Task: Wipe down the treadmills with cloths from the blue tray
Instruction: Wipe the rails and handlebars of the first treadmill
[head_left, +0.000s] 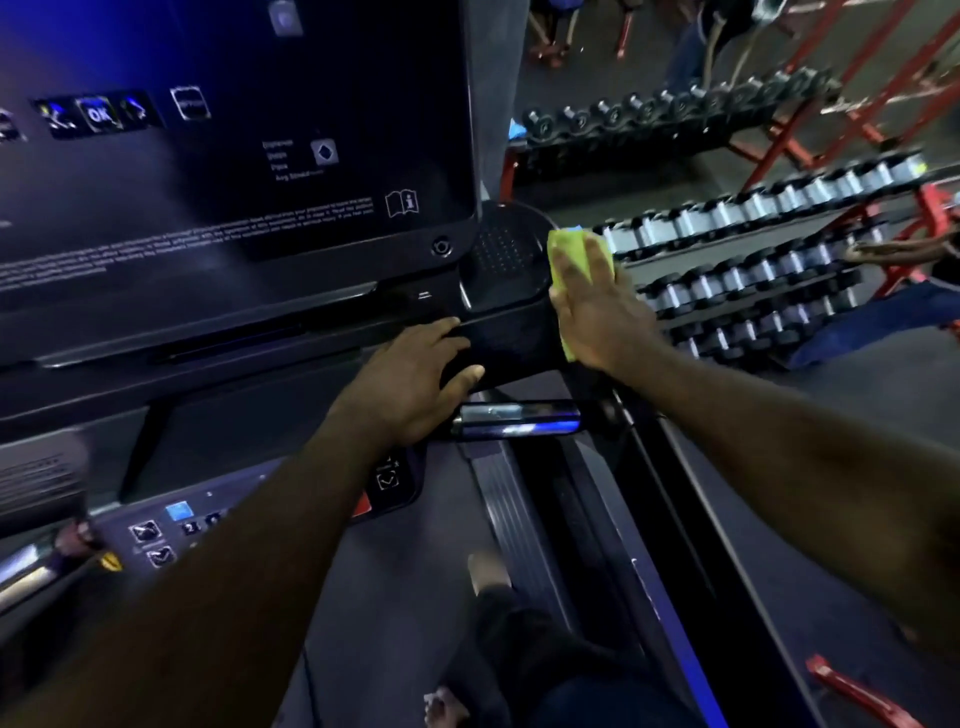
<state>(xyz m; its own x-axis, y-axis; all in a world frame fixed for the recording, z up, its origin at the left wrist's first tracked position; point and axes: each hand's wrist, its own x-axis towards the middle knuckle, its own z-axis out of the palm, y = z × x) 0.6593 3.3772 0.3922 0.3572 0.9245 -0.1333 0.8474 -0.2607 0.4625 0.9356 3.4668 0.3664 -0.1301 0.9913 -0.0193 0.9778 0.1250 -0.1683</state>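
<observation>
I stand on a black treadmill (249, 332) whose big dark console screen fills the upper left. A yellow-green cloth (563, 249) lies against the right outer side of the console's cup-holder corner, and my right hand (597, 306) presses it there with flat, straight fingers. To its left, my left hand (410, 384) rests on the black front edge of the console, fingers curved over the top and thumb underneath. The blue tray is not in view.
A chrome handrail sensor (519, 421) sits just below my left hand. The control panel with buttons (171, 530) lies lower left. Long dumbbell racks (753, 260) on red frames stand close on the right. My bare feet (485, 571) are on the belt.
</observation>
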